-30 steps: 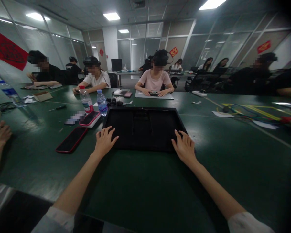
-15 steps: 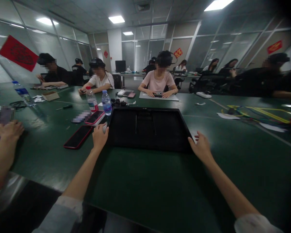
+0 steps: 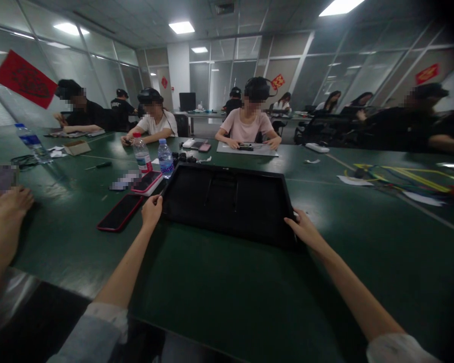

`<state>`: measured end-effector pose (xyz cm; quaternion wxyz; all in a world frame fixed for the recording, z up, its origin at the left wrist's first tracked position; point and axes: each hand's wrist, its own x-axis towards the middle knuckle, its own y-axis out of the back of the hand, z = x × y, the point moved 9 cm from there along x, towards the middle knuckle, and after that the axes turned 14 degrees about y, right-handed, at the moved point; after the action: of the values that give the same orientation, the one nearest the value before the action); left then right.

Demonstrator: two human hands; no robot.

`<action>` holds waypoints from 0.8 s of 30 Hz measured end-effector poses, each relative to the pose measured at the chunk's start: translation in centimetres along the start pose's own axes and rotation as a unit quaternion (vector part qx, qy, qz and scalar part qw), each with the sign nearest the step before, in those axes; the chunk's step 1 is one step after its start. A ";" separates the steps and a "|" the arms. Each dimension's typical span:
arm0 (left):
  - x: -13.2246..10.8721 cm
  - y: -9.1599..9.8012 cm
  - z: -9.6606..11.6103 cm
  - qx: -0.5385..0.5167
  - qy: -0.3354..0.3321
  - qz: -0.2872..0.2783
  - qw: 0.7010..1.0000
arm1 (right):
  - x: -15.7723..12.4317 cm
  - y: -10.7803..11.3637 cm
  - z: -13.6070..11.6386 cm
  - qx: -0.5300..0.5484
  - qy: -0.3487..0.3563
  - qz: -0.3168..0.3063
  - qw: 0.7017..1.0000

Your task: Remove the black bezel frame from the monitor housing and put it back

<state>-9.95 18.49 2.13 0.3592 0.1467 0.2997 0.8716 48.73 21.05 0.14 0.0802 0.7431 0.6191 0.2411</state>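
Left hand, head view: curled at the left edge of the black panel, which is grasped there by bent fingers; the underside of the grip is hidden.
Right hand: closed on the panel's right edge near its near corner, the thumb laid over the rim and the fingers kept on the outer side.
Black panel: placed between both hands and just beyond the wrists, held by its two short sides; a raised rim and a U-shaped bracket are shown on its upper face. It is set askew, its right near corner brought closest to the wearer. Whether it is lifted off the green table cannot be told.
Phones: a red-edged phone is laid flat just left of the left hand; a pink-edged phone is rested on a white object farther back.
Bottles: a red-capped bottle and a blue-capped bottle are stood side by side, near the panel's far left corner.
Left neighbor: a co-worker's hand is seen at the edge, well apart from the panel.
Far side: a small dark object is handled over a gray board by a person in pink.
Right side: yellow and green cables are spread well beyond the right hand.
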 end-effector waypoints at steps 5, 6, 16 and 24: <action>0.6 -0.3 -0.6 -0.002 0.009 -0.002 1.000 | -0.1 -0.5 -0.1 0.104 -0.063 0.046 0.991; 0.8 -0.4 -0.7 -0.002 0.008 -0.004 1.000 | -0.1 -0.4 -0.1 0.120 -0.060 0.053 0.990; 0.8 -1.1 -0.7 -0.022 -0.015 -0.039 0.999 | -0.6 3.0 1.4 0.135 -0.028 0.134 0.981; 0.4 -0.7 -0.7 -0.044 -0.012 -0.045 0.998 | -1.1 10.8 4.3 0.012 -0.027 0.302 0.953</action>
<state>-10.17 18.87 1.21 0.4077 0.1281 0.2633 0.8649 60.13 18.40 0.60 0.0108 0.9026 0.3659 0.2265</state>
